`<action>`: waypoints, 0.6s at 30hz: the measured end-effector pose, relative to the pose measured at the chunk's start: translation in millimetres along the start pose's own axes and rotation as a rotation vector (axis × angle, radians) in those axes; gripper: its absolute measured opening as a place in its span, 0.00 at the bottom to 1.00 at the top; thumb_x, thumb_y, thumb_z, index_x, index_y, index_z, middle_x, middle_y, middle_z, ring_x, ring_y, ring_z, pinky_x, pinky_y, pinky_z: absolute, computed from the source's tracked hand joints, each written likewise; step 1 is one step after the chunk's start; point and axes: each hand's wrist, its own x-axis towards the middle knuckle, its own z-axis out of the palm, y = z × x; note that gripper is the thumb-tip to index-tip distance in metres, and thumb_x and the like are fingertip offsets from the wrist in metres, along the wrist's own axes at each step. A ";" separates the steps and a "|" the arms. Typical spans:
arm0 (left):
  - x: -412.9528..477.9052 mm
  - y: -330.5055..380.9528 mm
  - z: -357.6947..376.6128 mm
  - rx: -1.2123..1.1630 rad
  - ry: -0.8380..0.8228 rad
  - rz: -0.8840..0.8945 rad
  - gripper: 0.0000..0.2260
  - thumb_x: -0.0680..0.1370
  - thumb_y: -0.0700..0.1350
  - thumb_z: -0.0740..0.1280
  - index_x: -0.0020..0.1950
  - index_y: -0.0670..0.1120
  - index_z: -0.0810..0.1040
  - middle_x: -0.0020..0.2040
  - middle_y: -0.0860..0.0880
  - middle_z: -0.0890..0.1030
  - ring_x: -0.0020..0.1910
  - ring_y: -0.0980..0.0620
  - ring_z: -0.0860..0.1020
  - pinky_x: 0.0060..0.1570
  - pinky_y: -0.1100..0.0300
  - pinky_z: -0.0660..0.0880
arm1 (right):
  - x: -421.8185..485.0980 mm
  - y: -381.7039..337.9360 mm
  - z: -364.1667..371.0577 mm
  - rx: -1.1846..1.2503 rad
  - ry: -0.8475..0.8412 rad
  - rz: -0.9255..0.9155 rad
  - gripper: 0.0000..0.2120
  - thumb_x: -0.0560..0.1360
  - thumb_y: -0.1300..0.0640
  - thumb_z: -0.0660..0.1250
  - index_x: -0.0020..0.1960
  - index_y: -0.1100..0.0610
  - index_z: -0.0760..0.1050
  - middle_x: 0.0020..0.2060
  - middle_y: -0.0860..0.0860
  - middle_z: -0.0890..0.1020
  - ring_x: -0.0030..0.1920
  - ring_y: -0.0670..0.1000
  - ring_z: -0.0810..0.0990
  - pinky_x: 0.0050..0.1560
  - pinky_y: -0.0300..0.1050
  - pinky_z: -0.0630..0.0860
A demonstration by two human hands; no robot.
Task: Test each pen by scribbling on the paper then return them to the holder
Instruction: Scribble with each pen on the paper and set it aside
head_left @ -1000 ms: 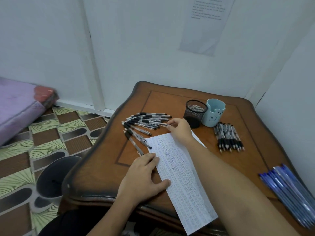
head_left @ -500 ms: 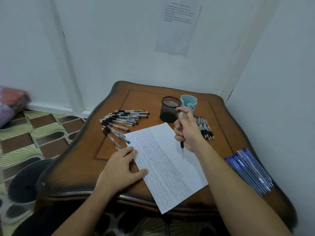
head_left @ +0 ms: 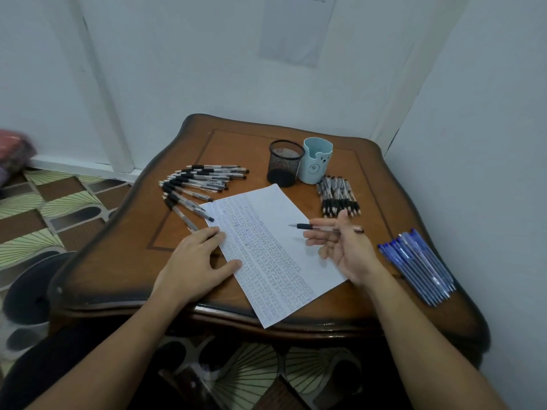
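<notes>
A white paper (head_left: 266,232) covered in blue scribbles lies on the brown table (head_left: 242,143). My left hand (head_left: 195,261) rests flat on the paper's left edge. Over the paper's right side, my right hand (head_left: 343,247) is palm up and holds a black-grip pen (head_left: 319,227) between thumb and fingers, tip pointing left. A black mesh holder (head_left: 284,162) and a light blue holder (head_left: 315,164) stand at the back. Several black pens (head_left: 201,184) fan out on the left; another bundle of black pens (head_left: 339,196) lies to the right of the holders.
Several blue pens (head_left: 417,266) lie at the table's right edge near the wall. White walls close off the back and right. A patterned floor (head_left: 44,208) and a dark round object (head_left: 26,288) are on the left.
My right hand took a pen from the left fan, carried it to the right, and now holds it level over the paper instead of upright. My left hand stayed put.
</notes>
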 end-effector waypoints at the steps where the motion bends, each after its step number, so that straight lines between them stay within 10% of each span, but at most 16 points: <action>1: 0.2 -0.4 0.4 -0.002 0.001 0.001 0.45 0.66 0.75 0.50 0.74 0.49 0.68 0.75 0.52 0.65 0.73 0.53 0.61 0.72 0.54 0.56 | -1.7 5.8 -2.6 -0.030 -0.016 -0.040 0.24 0.76 0.42 0.60 0.52 0.64 0.79 0.39 0.60 0.84 0.34 0.54 0.81 0.31 0.40 0.73; 5: -0.6 -1.4 2.0 -0.006 0.008 -0.001 0.44 0.66 0.75 0.50 0.74 0.50 0.68 0.75 0.53 0.65 0.73 0.53 0.61 0.72 0.55 0.56 | -5.9 20.6 -0.9 -0.163 0.060 -0.143 0.19 0.75 0.43 0.64 0.39 0.60 0.71 0.25 0.52 0.73 0.24 0.47 0.67 0.24 0.37 0.64; 10: 0.1 -1.2 3.4 -0.007 0.015 0.004 0.44 0.66 0.75 0.50 0.74 0.50 0.69 0.74 0.52 0.66 0.73 0.53 0.61 0.72 0.54 0.57 | -5.4 21.2 3.6 -0.200 -0.042 -0.132 0.12 0.74 0.53 0.70 0.39 0.62 0.75 0.32 0.55 0.83 0.30 0.49 0.80 0.31 0.37 0.76; 18: 0.2 -2.6 3.9 -0.016 0.023 0.008 0.42 0.67 0.74 0.52 0.73 0.51 0.70 0.74 0.53 0.67 0.72 0.53 0.62 0.72 0.53 0.58 | -2.9 31.2 11.9 -0.395 0.069 -0.155 0.20 0.73 0.69 0.71 0.29 0.59 0.65 0.25 0.52 0.67 0.28 0.49 0.73 0.29 0.41 0.76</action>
